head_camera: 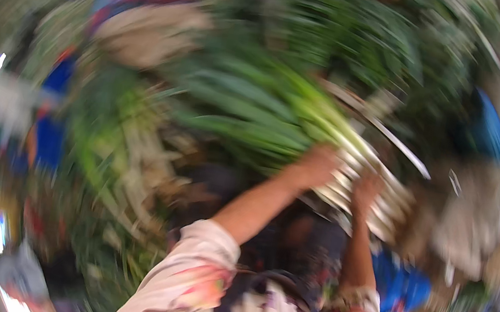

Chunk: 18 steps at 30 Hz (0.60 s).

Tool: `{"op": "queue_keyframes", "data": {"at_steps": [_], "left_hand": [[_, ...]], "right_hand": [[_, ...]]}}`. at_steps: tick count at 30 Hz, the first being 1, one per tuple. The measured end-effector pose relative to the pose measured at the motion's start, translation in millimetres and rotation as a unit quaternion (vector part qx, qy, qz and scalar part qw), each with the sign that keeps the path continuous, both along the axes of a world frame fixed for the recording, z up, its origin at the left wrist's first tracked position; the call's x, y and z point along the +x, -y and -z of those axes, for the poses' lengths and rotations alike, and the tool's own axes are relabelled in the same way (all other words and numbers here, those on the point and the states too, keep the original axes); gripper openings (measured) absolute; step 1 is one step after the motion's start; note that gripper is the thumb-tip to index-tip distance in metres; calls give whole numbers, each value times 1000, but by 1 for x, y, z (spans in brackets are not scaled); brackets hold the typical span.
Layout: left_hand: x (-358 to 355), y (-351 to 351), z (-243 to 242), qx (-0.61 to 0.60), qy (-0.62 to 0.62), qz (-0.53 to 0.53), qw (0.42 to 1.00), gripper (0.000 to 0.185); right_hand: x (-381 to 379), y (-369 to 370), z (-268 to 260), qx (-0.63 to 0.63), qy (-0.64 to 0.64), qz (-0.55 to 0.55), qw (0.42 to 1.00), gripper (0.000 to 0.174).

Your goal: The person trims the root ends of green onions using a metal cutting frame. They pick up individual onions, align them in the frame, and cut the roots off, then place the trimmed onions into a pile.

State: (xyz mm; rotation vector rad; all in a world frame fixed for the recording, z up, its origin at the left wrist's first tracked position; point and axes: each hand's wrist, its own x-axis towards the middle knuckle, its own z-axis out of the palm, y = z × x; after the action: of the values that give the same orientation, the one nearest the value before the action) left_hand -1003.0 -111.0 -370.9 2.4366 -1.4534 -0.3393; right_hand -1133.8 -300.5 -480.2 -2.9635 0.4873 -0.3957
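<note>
A bundle of leeks [342,166] lies slantwise in front of me, its green leaves [247,111] fanned toward the upper left. The pale stalks point down and right, ending in brownish root ends [400,218]. My left hand [320,165] is closed over the stalks where green turns to white. Farther toward the roots, my right hand [365,190] grips the white part. Motion blur hides the exact position of my fingers, and the undersides of the stalks are out of sight.
More loose leeks [132,146] lie at the left, with dry scraps around them. Another leafy green heap [340,32] is at the far side. Brown sacking [151,33] lies upper left; a pale sack-like bundle [468,217] is at right. A thin pale strip [400,146] lies beyond the stalks.
</note>
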Motion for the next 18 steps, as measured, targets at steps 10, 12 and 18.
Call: {"op": "queue_keyframes", "data": {"at_steps": [10, 12, 18], "left_hand": [[-67, -289, -36, -334, -159, -551, 748, 20], [-104, -357, 37, -206, -81, -698, 681, 21], [-91, -464, 100, 35, -62, -843, 533, 64]], "right_hand": [[5, 23, -30, -98, -33, -8, 995, 51], [9, 28, -10, -133, -17, -81, 988, 53], [2, 58, -9, -141, 24, -141, 980, 54]]}}
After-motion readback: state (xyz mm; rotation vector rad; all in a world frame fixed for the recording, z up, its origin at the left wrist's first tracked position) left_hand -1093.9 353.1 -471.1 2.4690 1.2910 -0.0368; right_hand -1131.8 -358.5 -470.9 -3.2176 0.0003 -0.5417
